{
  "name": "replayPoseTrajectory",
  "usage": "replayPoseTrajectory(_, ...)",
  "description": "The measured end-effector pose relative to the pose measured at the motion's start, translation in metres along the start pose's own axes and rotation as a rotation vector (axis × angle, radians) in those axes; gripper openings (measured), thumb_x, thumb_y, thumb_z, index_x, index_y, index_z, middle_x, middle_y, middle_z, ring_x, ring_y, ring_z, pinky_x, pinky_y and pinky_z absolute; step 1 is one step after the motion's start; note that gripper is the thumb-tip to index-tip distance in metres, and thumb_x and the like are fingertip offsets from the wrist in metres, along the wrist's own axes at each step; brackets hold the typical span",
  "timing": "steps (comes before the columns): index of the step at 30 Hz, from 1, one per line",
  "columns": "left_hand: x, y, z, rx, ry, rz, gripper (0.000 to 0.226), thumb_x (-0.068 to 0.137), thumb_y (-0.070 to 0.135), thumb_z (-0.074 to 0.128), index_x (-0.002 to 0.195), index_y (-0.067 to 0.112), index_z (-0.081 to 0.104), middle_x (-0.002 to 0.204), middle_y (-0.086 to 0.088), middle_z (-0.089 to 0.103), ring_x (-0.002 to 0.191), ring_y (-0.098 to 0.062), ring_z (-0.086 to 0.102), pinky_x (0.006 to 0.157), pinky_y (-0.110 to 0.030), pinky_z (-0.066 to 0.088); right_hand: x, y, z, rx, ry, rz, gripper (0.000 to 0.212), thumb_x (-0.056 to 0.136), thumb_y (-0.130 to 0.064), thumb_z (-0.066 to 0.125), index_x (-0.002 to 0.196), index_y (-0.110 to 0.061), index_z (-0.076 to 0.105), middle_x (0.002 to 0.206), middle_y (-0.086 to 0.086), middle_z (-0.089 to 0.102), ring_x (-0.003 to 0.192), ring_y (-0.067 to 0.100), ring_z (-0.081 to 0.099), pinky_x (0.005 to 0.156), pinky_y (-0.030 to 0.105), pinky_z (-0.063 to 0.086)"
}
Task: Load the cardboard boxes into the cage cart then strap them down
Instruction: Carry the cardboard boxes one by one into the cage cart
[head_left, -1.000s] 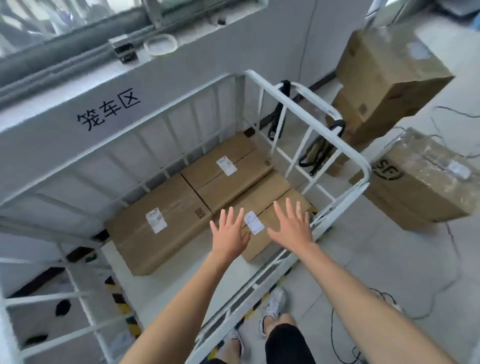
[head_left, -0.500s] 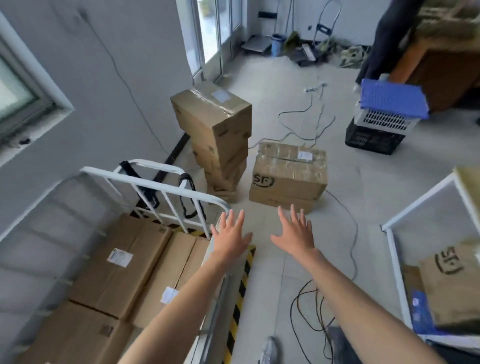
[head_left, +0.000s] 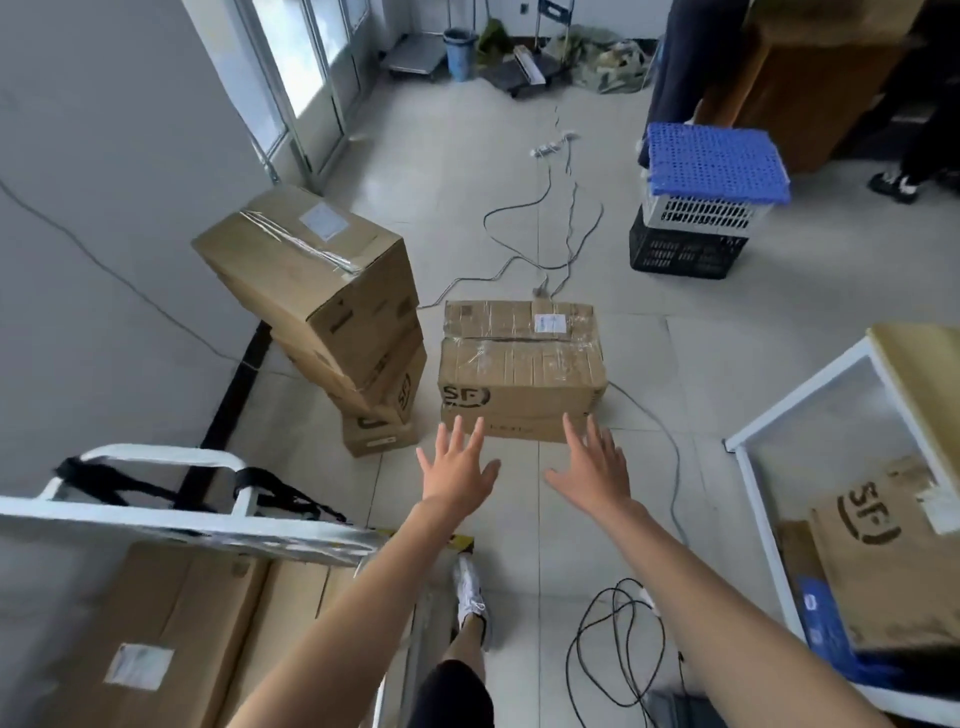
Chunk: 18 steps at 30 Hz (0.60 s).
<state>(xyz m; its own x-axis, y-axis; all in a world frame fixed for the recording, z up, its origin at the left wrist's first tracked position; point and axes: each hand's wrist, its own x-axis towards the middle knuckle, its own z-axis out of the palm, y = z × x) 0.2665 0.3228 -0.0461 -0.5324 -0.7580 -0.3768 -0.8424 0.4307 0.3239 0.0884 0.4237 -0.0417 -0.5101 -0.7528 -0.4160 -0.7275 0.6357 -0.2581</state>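
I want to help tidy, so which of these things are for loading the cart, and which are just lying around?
For the job: taped SF box, stacked cardboard boxes, white cage cart, black straps.
Just lying about: floor cables, blue-lidded crates, blue bucket.

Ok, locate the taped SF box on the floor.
Head view, centre: the SF box stands on the floor beyond the left hand and right hand, right of the box stack.
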Motion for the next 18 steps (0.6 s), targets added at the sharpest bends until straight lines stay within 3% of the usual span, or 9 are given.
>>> replayPoseTrajectory(11,0.195,0.017,-0.030,0.036,-0.195,0.062,0.076,0.099,0.059,0.039,0.159,0.031,0.001,0.168,-0.004,-0.003,0.153,-0.031,-0.009,0.117,-0.065,0.001,0.165,-0.012,-0.036,0.077,-0.055,0.157,0.091,0.089,-0.050,0.057,0.159,-0.029,0.002,0.167,0.009,-0.002,0.153,0.031,0.002,0.121,0.051,0.016)
replayPoseTrajectory(18,0.315,0.024,-0.017,0.036,-0.257,-0.022,0.076,0.099,0.060,0.039,0.159,0.031,0.003,0.168,-0.006,0.000,0.153,-0.031,-0.007,0.117,-0.066,0.005,0.301,0.018,-0.043,0.061,-0.152,0.160,0.092,0.089,-0.049,0.058,0.159,-0.027,0.003,0.167,0.012,0.002,0.152,0.033,0.007,0.120,0.050,0.020)
